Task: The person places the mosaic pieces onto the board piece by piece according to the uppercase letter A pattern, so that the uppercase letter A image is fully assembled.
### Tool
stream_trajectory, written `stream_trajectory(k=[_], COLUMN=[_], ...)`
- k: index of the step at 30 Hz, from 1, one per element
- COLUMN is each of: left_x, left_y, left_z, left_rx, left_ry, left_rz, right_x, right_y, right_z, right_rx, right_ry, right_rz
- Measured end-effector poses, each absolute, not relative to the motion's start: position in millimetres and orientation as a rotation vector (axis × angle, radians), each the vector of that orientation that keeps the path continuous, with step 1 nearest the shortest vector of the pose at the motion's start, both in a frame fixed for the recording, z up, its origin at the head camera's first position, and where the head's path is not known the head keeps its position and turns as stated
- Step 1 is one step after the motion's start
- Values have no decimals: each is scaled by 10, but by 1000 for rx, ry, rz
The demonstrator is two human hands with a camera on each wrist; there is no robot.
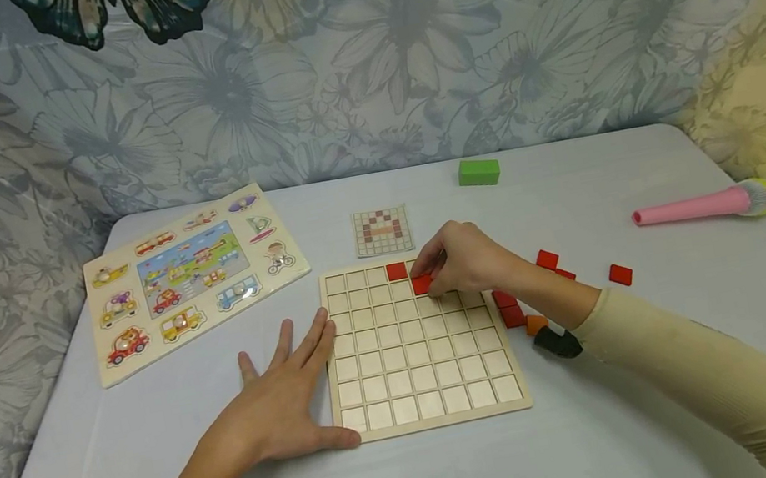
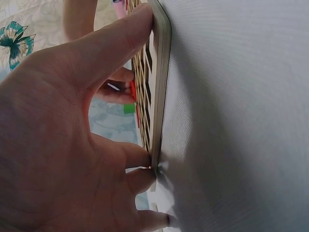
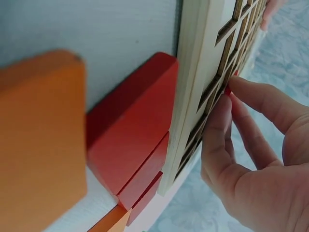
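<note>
A wooden grid board [image 1: 430, 424] lies flat on the white table. One red square tile [image 1: 397, 271] sits in its top row. My right hand [image 1: 466, 259] pinches another red tile [image 1: 422, 285] between thumb and fingers, low over the second row and just right of the first tile; in the right wrist view the fingertips mostly hide it. My left hand [image 1: 281, 404] is spread at the board's left side, thumb at the near-left corner and fingertips along the edge. Behind the board lies a small pattern card [image 1: 382, 231] with a printed grid.
Red tiles [image 1: 513, 316] and an orange tile [image 1: 537, 324] lie along the board's right edge, partly under the right forearm. A lone red tile [image 1: 620, 274] is farther right, near a pink toy microphone [image 1: 693, 208]. A green block [image 1: 478, 172] stands behind; a vehicle puzzle [image 1: 261, 283] lies left.
</note>
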State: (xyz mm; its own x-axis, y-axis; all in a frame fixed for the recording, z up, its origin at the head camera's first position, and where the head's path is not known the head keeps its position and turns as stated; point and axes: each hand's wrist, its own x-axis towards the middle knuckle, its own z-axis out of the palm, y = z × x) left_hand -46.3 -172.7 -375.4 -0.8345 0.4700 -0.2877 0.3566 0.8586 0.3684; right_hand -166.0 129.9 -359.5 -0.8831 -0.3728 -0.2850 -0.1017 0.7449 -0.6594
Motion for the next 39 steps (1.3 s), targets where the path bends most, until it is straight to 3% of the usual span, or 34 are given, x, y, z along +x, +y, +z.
stream_trajectory(k=[15, 39], left_x=[-464, -462], left_y=[-1716, -1729], left_z=[-3765, -3760], left_rx=[611, 609], left_ry=[2653, 2649], left_rz=[434, 445], right_x=[-1634, -1509], right_y=[1380, 1928], right_z=[-3583, -3400], right_rx=[-396, -269], right_ry=[2568, 2611], right_rz=[-953, -1009])
